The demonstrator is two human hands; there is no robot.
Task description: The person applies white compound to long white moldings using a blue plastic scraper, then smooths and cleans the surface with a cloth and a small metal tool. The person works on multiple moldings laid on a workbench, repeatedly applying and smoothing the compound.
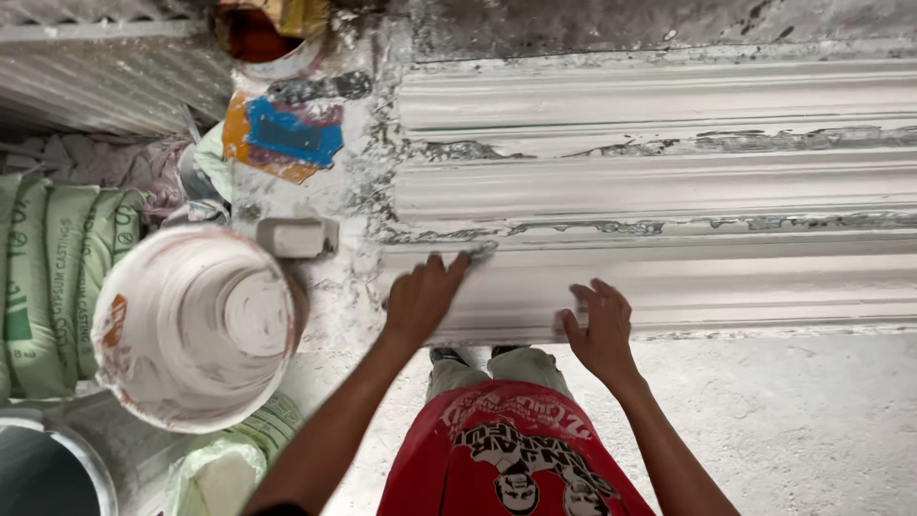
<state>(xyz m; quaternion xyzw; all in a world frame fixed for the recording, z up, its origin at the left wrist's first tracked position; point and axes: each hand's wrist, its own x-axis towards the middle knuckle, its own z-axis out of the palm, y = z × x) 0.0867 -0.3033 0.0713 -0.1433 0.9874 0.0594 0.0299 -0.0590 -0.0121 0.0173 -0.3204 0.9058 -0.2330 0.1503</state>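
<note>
While both palms lie flat, my left hand [420, 298] and right hand [600, 330] smooth the wet white moulding [669, 182]; I judge steady, even pressure comes next.

Both hands [511, 315] on white plaster moulding [669, 191]

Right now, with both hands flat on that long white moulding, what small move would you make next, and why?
Probably slide the left hand a little further along the near band of the plaster moulding. Its fingertips sit right at a grey, rough patch on the ridge, while the right hand rests flat on the smoother band beside it. Grey flaws also run along the upper ridges, so smoothing seems unfinished.
</note>
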